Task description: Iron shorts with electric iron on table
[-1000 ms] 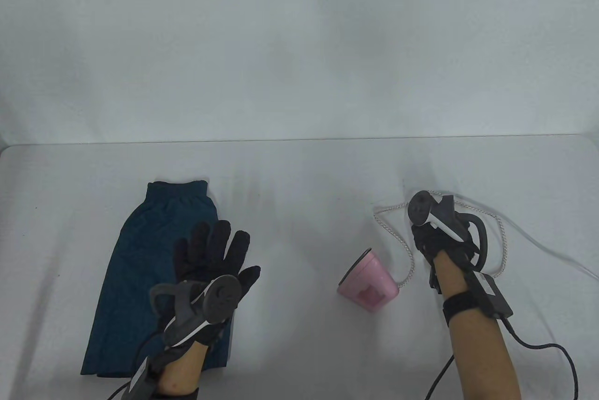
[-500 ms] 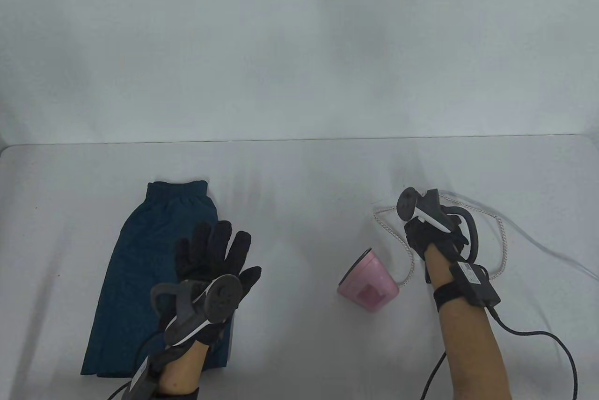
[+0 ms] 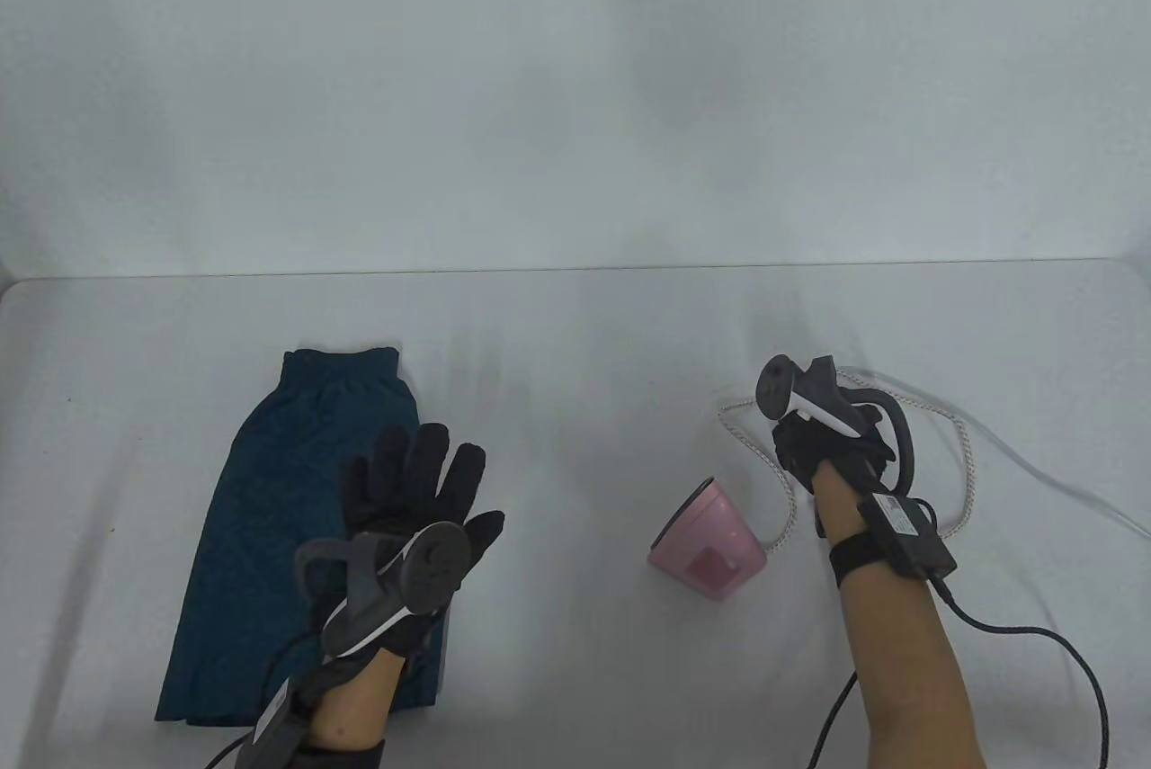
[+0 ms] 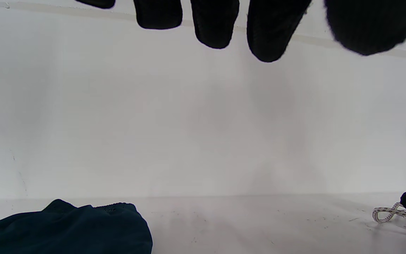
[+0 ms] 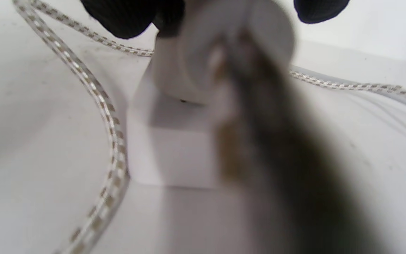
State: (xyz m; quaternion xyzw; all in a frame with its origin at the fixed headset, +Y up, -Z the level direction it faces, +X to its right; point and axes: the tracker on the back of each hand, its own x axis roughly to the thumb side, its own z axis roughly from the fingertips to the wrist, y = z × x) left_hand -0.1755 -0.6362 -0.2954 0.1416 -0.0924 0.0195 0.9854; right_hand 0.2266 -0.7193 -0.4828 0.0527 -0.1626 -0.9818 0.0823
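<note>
Looks like a staged recording setup, not a lived-in home. Plain white table [image 3: 575,337] under both hands, bare white wall [image 3: 575,85] beyond the fingertips. Household type cannot be told.

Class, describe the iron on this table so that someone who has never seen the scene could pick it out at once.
Start at the white table and look right of its middle, away from the blue shorts on the left. The iron lies there beside the right hand, with a braided cord running from it. It is the only pink thing in view.
</note>
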